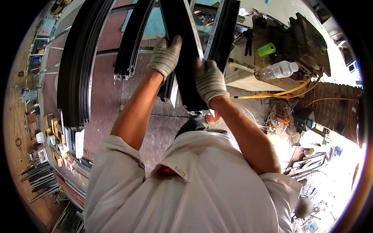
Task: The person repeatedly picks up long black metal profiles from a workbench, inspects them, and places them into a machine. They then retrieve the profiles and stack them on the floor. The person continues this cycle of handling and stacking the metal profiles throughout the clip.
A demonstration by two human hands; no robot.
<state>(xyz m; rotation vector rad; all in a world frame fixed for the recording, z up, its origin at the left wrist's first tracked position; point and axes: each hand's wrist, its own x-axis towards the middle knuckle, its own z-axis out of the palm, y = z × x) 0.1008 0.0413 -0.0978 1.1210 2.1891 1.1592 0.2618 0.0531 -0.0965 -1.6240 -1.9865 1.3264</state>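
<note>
A long, straight black metal profile [187,83] slants across the middle of the view, its bare silvery end near the person's waist and a pale strip running along its right edge. The left hand [165,57], in a knitted glove with pale stripes and dark fingers, is partly closed on the profile's left edge, thumb over the top; its other fingertips are hard to make out. The right hand [211,79], gloved alike, bends around the right edge nearer that end, its fingers slightly blurred. Just right of the held piece lies a second black profile with a printed pale edge [222,33], while to the left are a narrow bundle of black profiles [133,40] and, farther out, a thick curved-looking stack of black profiles [79,66]. At the right, a clear plastic bottle with a white cap [276,70] lies on its side on a cluttered work surface [243,79], near a bright green cylinder [266,49] and a dark, heavy metal machine [309,44]. A yellow hose [272,95] loops below the bottle.
</note>
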